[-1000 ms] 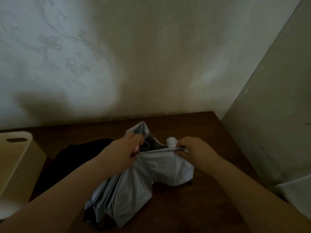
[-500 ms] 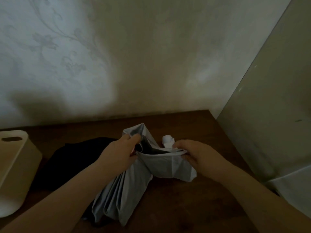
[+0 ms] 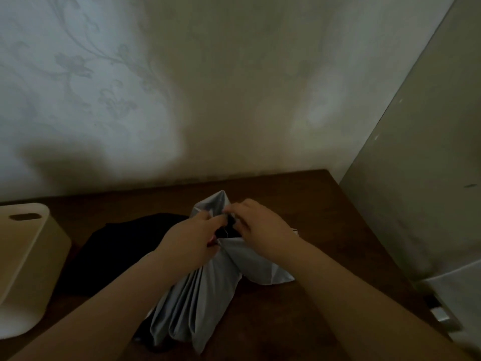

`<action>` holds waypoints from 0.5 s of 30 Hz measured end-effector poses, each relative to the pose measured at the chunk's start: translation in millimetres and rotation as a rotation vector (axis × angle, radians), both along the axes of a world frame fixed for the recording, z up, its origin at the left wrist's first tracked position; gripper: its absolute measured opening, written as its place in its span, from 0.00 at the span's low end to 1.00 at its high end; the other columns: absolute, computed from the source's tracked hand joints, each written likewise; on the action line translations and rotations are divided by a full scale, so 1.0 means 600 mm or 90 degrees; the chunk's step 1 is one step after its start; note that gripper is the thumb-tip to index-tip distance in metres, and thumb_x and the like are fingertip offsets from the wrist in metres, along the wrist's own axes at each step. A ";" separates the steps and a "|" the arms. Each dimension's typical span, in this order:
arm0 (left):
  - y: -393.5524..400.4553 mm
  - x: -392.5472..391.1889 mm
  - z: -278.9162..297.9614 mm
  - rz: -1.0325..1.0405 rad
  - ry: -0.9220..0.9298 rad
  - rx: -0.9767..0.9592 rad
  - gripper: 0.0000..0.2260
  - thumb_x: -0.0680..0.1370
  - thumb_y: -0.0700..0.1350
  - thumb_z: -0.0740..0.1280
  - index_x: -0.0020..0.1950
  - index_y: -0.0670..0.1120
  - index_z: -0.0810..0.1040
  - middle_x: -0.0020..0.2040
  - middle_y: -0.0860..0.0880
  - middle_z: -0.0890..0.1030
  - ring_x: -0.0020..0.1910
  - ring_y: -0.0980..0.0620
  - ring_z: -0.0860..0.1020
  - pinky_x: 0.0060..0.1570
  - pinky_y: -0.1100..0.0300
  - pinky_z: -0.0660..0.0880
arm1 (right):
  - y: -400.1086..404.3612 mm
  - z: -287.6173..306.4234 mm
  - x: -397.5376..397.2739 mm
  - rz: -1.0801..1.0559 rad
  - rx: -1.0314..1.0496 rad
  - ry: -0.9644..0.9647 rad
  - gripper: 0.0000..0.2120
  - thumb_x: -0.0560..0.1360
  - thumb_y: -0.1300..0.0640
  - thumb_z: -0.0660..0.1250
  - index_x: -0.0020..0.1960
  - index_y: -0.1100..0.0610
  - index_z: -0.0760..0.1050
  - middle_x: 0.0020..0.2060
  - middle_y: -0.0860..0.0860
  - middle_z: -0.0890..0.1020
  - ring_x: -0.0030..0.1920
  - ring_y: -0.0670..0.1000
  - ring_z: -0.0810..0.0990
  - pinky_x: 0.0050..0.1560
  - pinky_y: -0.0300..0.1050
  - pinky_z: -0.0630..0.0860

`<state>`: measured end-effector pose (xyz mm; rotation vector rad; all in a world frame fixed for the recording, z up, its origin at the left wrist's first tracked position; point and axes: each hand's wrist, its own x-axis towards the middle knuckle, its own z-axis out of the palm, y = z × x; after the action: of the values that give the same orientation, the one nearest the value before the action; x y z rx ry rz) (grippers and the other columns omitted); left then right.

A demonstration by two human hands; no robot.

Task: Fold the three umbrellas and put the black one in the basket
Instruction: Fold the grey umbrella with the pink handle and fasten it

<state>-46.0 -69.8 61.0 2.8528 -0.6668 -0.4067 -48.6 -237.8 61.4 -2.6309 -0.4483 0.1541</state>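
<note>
Both grips over dark wooden table (image 3: 312,194)

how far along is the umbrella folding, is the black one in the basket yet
Nothing looks finished. In hand: the left hand and right hand pinch the top of the grey umbrella, whose canopy is gathered in pleats but still loose. Left: the black umbrella lies on the table, beside the cream basket, not in it. A third umbrella isn't clearly visible.
</note>
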 end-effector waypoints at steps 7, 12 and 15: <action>0.014 0.019 -0.006 0.064 0.005 -0.013 0.19 0.83 0.48 0.66 0.73 0.48 0.70 0.74 0.49 0.71 0.70 0.50 0.75 0.66 0.59 0.73 | 0.011 0.004 0.014 -0.040 -0.032 0.005 0.09 0.79 0.57 0.60 0.57 0.55 0.76 0.53 0.52 0.74 0.52 0.51 0.74 0.48 0.38 0.65; 0.013 0.023 -0.007 0.046 0.007 0.004 0.37 0.84 0.50 0.65 0.85 0.47 0.46 0.86 0.50 0.50 0.82 0.50 0.62 0.75 0.60 0.66 | 0.009 -0.007 0.008 0.012 -0.021 -0.015 0.10 0.78 0.57 0.63 0.58 0.55 0.78 0.54 0.52 0.75 0.54 0.50 0.73 0.46 0.31 0.60; 0.012 0.022 -0.003 0.050 0.028 0.007 0.42 0.83 0.51 0.66 0.85 0.48 0.38 0.86 0.51 0.42 0.82 0.49 0.62 0.72 0.59 0.69 | 0.020 -0.013 0.011 0.052 -0.024 -0.003 0.13 0.78 0.58 0.61 0.61 0.56 0.77 0.57 0.52 0.76 0.58 0.50 0.72 0.49 0.27 0.60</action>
<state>-32.6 -62.4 59.1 2.8603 -0.5435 -0.4614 -41.7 -225.7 53.4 -2.6511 -0.5610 0.1841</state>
